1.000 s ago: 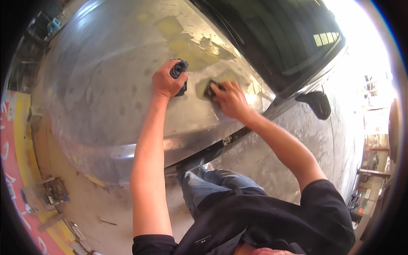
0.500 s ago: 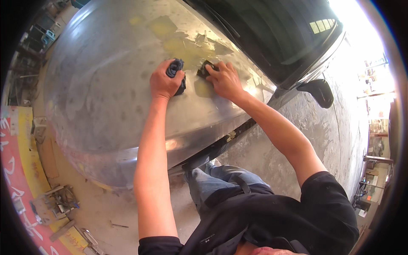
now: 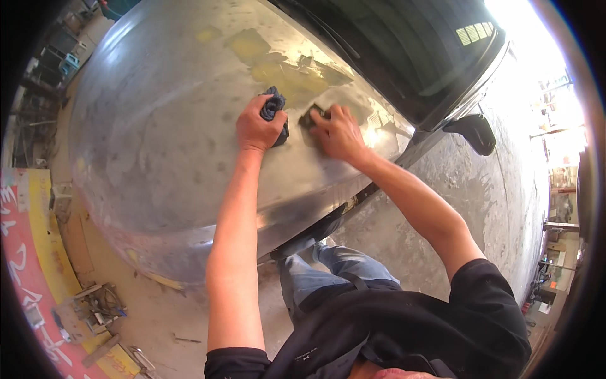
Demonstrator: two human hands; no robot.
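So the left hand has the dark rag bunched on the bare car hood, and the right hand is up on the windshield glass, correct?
Not quite. The head view shows the right hand on the sanded metal hood too, pressing a small dark pad flat beside the yellowish filler patches; it is below the windshield, not on it. The left hand does grip the bunched dark rag on the hood.

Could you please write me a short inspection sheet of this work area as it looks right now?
Surface: bare sanded car hood, dull grey with yellowish filler patches.
Job's things: dark rag; dark sanding pad flat on the hood.
Clutter: tools and scraps on the floor.
Grippers: left hand clutches the rag; right hand presses the pad.
Cables: nothing seen.
Surroundings: windshield, side mirror, red and yellow floor marking.
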